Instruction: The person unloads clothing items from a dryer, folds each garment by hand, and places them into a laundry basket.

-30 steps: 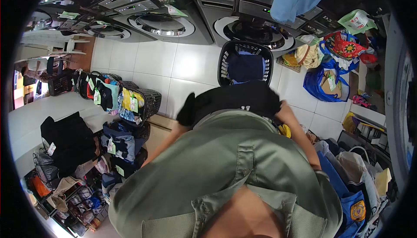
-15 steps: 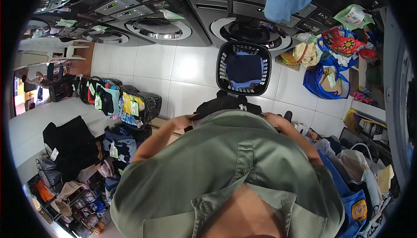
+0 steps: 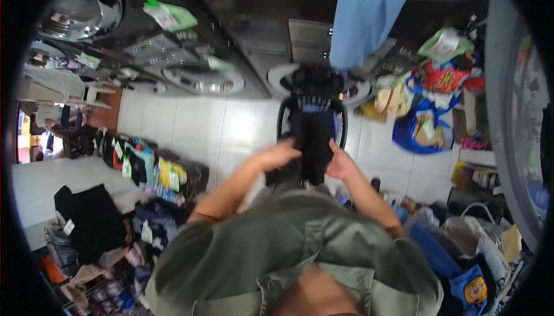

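A black garment (image 3: 316, 148) hangs in a narrow, folded-looking strip between my two hands, in front of my body. My left hand (image 3: 281, 155) is closed on its left side, the fingers partly blurred. On the opposite edge, my right hand (image 3: 339, 163) grips it with the thumb uppermost. Just beyond the hands stands a black plastic laundry basket (image 3: 344, 122) on the floor. Blue cloth shows inside it, largely covered by the black garment from this angle.
Front-loading washers (image 3: 202, 79) line the far side, with a light blue cloth (image 3: 369, 16) hanging over one. A blue bag (image 3: 404, 134) and other bags sit to the right on the white tiles (image 3: 242, 122). Laundry baskets (image 3: 193, 177) and a black clothes pile (image 3: 92, 218) are at left.
Both hands have come forward from beside my waist and closer together, bringing the black garment out over the basket's near side. The camera view has tilted, lowering the washers and basket in view.
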Demonstrator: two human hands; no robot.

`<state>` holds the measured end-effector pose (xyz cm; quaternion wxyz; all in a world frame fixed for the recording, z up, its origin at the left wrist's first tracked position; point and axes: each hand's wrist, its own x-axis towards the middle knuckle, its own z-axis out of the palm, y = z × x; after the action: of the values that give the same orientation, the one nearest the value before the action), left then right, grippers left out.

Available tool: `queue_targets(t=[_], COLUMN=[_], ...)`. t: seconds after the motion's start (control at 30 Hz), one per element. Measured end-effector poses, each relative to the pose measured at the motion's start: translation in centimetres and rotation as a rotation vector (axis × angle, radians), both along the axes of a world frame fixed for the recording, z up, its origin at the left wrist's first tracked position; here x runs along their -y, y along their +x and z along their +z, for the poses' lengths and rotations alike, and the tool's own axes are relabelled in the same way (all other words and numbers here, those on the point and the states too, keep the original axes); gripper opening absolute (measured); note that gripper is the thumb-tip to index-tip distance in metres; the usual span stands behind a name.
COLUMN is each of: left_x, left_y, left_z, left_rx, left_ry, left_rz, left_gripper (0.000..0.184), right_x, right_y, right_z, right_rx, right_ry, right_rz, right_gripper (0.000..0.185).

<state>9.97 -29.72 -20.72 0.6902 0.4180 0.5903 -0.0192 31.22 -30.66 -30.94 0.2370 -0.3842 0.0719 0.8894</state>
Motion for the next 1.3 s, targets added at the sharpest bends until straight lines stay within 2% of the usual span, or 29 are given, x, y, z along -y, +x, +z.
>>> queue_targets(t=[0.03, 0.07, 0.1, 0.13, 0.17, 0.23, 0.27, 0.3, 0.37, 0.43, 0.5, 0.57, 0.6, 0.63, 0.67, 0.7, 0.73, 0.77, 0.83, 0.9, 0.97, 1.0, 1.03, 1.07, 1.1, 1.13, 1.17, 1.23, 1.3], left_x=[-0.3, -0.9, -0.6, -0.8, -0.7, -0.1, -0.6, -1.2, -2.6, -4.1, -6.1, -8.3, -10.0, -11.3, -11.2, -10.9, -11.8, -12.9, -14.1, -16.9, -18.5, -19.1, -20.0, -21.6, -23.0, -24.0, -21.7, -13.6, -9.8], left_y=[2.9, 5.6, 8.1, 9.6, 10.4, 10.6, 9.9, 9.1, 7.8, 6.1, 4.7, 3.1, 2.5, 2.1, 2.0, 2.0, 2.0, 2.1, 3.4, 3.7, 4.5, 4.3, 3.9, 3.8, 3.8, 3.7, 3.5, 2.5, 0.2], left_z=[-1.7, -1.1, -2.6, -1.0, 0.6, -2.0, -1.9, -1.1, -1.7, 1.6, 3.1, 5.0, 5.7, 6.2, 9.0, 12.2, 13.2, 13.4, 14.5, 15.0, 16.4, 17.7, 18.8, 18.8, 18.6, 18.0, 18.7, 22.0, 21.2], left_rx=[0.065, 0.216, 0.242, 0.298, 0.353, 0.527, 0.496, 0.440, 0.412, 0.447, 0.580, 0.712, 0.851, 0.993, 1.088, 1.180, 1.218, 1.353, 1.510, 1.478, 1.520, 1.618, 1.702, 1.701, 1.437, 1.166, 1.163, 1.247, 1.294], left_ry=[0.037, 0.046, 0.227, 0.240, 0.248, 0.453, 0.584, 0.518, 0.580, 0.683, 0.695, 0.655, 0.689, 0.715, 0.638, 0.557, 0.563, 0.349, 0.289, 0.304, 0.591, 0.433, 0.272, 0.271, 0.357, 0.434, 0.432, 0.544, 0.543], left_rz=[-0.024, -0.145, -0.258, -0.357, -0.458, -0.447, -0.477, -0.407, -0.175, 0.121, 0.363, 0.645, 0.716, 0.789, 0.796, 0.803, 0.663, 0.641, 0.554, 0.574, 0.577, 0.421, 0.262, 0.265, 0.391, 0.506, 0.512, 0.465, 0.418], left_gripper=[0.065, 0.074, 0.077, 0.076, 0.076, 0.072, 0.066, 0.059, 0.050, 0.038, 0.031, 0.032, 0.039, 0.046, 0.054, 0.062, 0.077, 0.089, 0.098, 0.095, 0.084, 0.077, 0.070, 0.070, 0.067, 0.064, 0.064, 0.056, 0.050], right_x=[-1.6, -4.1, -6.9, -10.3, -13.2, -18.3, -20.6, -22.2, -23.8, -25.3, -25.5, -20.9, -17.4, -12.5, -8.1, -4.8, -2.0, -0.6, 1.6, 3.2, 3.6, 3.8, 3.7, 3.6, 3.3, 2.8, 2.5, 2.1, -0.3], right_y=[-0.3, 0.2, 0.4, 1.2, 0.8, 0.6, 0.3, -0.2, -1.9, -2.9, -3.8, -4.4, -5.0, -5.6, -5.0, -4.7, -4.5, -4.1, -3.2, -1.8, -2.2, -2.2, -2.3, -2.3, -2.0, -1.4, -0.8, -0.4, -0.2], right_z=[0.3, -3.0, 0.6, 3.4, 8.1, 17.8, 21.4, 24.3, 27.9, 27.7, 27.3, 28.4, 28.8, 29.8, 29.5, 30.1, 30.1, 29.3, 27.8, 27.4, 24.6, 24.5, 24.5, 24.6, 25.1, 26.1, 27.0, 28.6, 29.2], right_rx=[0.089, 0.422, 0.773, 1.080, 1.169, 1.397, 1.585, 1.773, 1.963, 2.145, 1.829, 0.949, 0.725, 0.691, 0.801, 0.729, 0.641, 0.460, 0.103, -0.416, -1.018, -1.016, -0.897, -0.773, -0.775, -0.280, 0.242, 0.789, 1.139], right_ry=[0.015, 0.287, 0.470, 0.767, 1.139, 1.546, 1.526, 1.492, 1.282, 1.252, 1.510, 1.613, 1.655, 1.687, 1.741, 2.009, 1.975, 2.008, 1.920, 1.726, 1.721, 1.718, 1.480, 1.235, 1.233, 1.576, 1.842, 1.766, 1.842], right_rz=[-0.079, -0.339, -0.492, -0.536, -0.720, -0.868, -0.884, -0.896, -0.773, -0.422, -0.626, -0.590, -0.497, -0.365, -0.046, 0.121, 0.298, 0.476, 0.731, 0.922, 0.959, 0.957, 1.101, 1.223, 1.223, 1.087, 0.887, 0.203, -0.377], right_gripper=[0.051, 0.049, 0.051, 0.055, 0.059, 0.066, 0.067, 0.069, 0.057, 0.040, 0.018, 0.017, 0.017, 0.010, 0.003, 0.005, 0.008, 0.010, 0.011, 0.008, 0.008, 0.008, 0.008, 0.008, 0.008, 0.010, 0.014, 0.031, 0.052])
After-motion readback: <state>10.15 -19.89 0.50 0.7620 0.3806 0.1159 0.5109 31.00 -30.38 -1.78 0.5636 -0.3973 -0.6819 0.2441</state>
